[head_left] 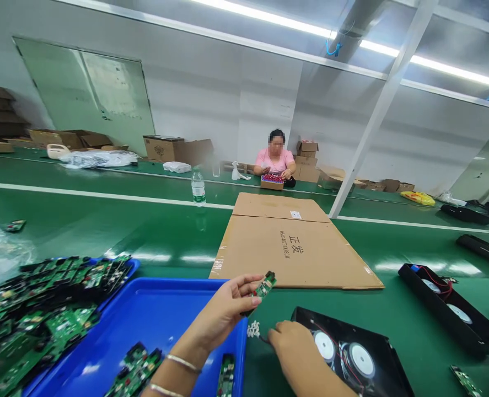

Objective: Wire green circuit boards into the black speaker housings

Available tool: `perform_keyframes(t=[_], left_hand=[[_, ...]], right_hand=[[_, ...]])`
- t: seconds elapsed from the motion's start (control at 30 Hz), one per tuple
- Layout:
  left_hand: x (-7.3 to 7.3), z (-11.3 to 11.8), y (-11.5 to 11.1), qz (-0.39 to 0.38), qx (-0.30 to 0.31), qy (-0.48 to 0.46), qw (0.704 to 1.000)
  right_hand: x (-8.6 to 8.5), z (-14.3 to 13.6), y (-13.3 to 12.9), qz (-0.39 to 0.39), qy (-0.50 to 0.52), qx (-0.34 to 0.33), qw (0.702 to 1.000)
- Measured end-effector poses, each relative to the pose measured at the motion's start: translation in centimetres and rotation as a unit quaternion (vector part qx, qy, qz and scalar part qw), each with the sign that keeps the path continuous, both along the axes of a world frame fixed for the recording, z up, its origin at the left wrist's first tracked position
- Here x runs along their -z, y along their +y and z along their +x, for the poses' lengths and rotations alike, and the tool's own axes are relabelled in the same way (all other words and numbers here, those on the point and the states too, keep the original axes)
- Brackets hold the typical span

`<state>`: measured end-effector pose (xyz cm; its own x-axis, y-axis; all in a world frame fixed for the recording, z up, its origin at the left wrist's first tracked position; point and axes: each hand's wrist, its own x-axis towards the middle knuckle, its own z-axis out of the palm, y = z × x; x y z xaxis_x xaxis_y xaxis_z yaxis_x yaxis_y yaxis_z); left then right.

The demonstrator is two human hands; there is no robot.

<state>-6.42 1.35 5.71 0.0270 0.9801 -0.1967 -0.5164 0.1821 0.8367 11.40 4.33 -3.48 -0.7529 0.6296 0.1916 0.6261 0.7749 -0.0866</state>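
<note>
Two hands: left hand pinches a circuit board (over the blue tray's edge), right hand fingers white connector.

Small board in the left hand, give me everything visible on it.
The small circuit board is green, narrow and oblong, with dark and pale parts on its face. It is pinched at one end by the left hand, tilted up to the right, held above the green table just beyond the blue tray.
</note>
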Motion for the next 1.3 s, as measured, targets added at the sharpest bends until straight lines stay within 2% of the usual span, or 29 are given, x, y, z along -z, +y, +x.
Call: perform_keyframes(t=[0.1,0.17,0.23,0.3,0.4,0.47,0.6,0.7,0.8,0.9,1.03,1.2,1.3], left_hand=[[0.0,0.2,0.0,0.028,0.0,0.025,0.999],[0.2,0.5,0.0,0.039,-0.006,0.058,0.998],[0.3,0.7,0.0,0.034,-0.01,0.092,0.995],[0.5,0.8,0.0,0.025,-0.014,0.136,0.99],[0.6,0.7,0.0,0.039,-0.035,0.249,0.967],[0.6,0.5,0.2,0.049,-0.064,0.309,0.948],[0.7,0.3,0.5,0.037,-0.091,0.322,0.942],[1.1,0.9,0.7,0.052,-0.062,0.356,0.931],[1.6,1.7,0.7,0.063,-0.03,0.352,0.934],[1.8,2.3,0.6,0.06,-0.022,0.337,0.939],[1.9,2.5,0.6,0.047,-0.005,0.364,0.93],[2.4,2.7,0.5,0.028,0.047,0.43,0.901],[2.4,2.8,0.4,0.017,0.057,0.437,0.897]], right_hand=[[-2.8,1.5,0.7,-0.11,0.146,-0.004,0.983],[-4.5,2.5,1.2,-0.223,0.277,0.014,0.935],[-5.4,3.1,1.7,-0.31,0.356,0.047,0.88],[-5.6,3.3,2.1,-0.338,0.385,0.066,0.856],[-5.4,3.2,2.3,-0.31,0.371,0.042,0.874],[-5.5,3.0,2.2,-0.319,0.343,0.021,0.883],[-5.7,2.7,1.8,-0.358,0.316,0.034,0.878],[-5.5,2.4,1.4,-0.3,0.338,0.045,0.891],[-5.0,2.0,1.1,-0.192,0.356,0.019,0.914],[-4.6,1.7,0.8,-0.11,0.367,-0.012,0.924],[-4.5,1.6,0.7,-0.073,0.376,-0.025,0.923],[-4.5,1.4,0.8,-0.021,0.378,-0.056,0.924],[-4.4,1.1,0.8,0.023,0.379,-0.071,0.922]])
